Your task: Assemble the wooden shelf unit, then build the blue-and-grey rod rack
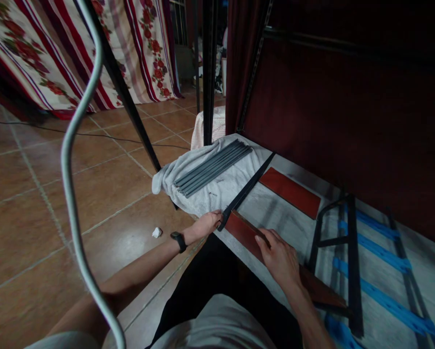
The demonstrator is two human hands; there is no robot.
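My right hand (281, 254) grips the upper edge of a long reddish-brown board (243, 233), thumb on the near side. The board stands tilted on edge in front of my lap. My left hand (208, 223), with a dark watch on its wrist, is closed round the near end of a black metal bar (249, 184), close to the board's left end. Its fingertips are partly hidden. That bar runs away across the grey cloth (224, 186). Beyond the board, a shorter red-brown board (290, 191) lies flat.
Several grey tubes (213, 167) lie bundled on the cloth, with small screws (213, 194) beside them. At right is a black metal frame (354, 261) with blue slats (384, 252). A pale curved tube (72, 184) crosses the left foreground. Crumpled white paper (156, 232) lies on the tiles.
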